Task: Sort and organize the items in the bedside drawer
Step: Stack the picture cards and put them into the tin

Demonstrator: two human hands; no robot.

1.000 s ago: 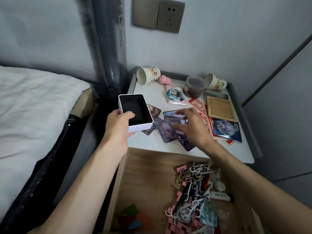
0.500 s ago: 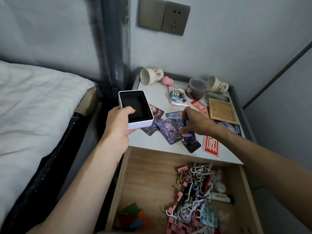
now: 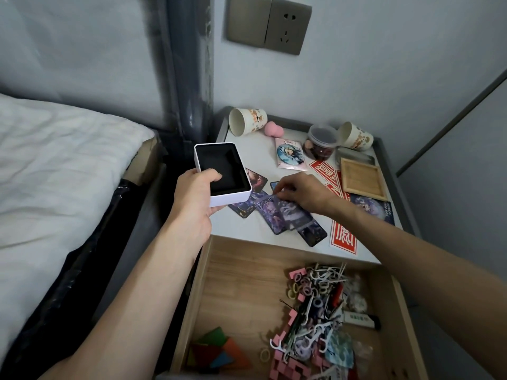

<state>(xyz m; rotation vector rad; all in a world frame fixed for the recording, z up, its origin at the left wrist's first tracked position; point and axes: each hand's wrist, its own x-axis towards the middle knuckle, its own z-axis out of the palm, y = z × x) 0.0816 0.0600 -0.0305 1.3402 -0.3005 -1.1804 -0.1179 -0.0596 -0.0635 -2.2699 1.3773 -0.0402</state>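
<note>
My left hand (image 3: 196, 196) grips a small white box (image 3: 222, 171) with a black lining, held open-side up over the left edge of the white bedside table (image 3: 247, 226). Dark picture cards (image 3: 285, 215) lie fanned on the table's front. My right hand (image 3: 299, 189) sits on top of them, its fingertips pinching the far edge of a card. Below, the wooden drawer (image 3: 233, 283) stands pulled out, with a heap of floss picks, hair ties and pink blocks (image 3: 315, 311) on its right side and coloured flat shapes (image 3: 216, 349) at its front left.
At the table's back lie two tipped paper cups (image 3: 247, 122) (image 3: 355, 135), a pink sponge (image 3: 273, 129), a lidded jar (image 3: 322, 141), a badge packet (image 3: 290, 154), red papers (image 3: 343, 237) and a wooden frame (image 3: 360, 178). A bed (image 3: 55, 174) fills the left; a wall socket (image 3: 269, 23) is above.
My right hand has drawn back left from the far cards onto the middle of the card pile and now pinches one. The box in my left hand has stayed about where it was.
</note>
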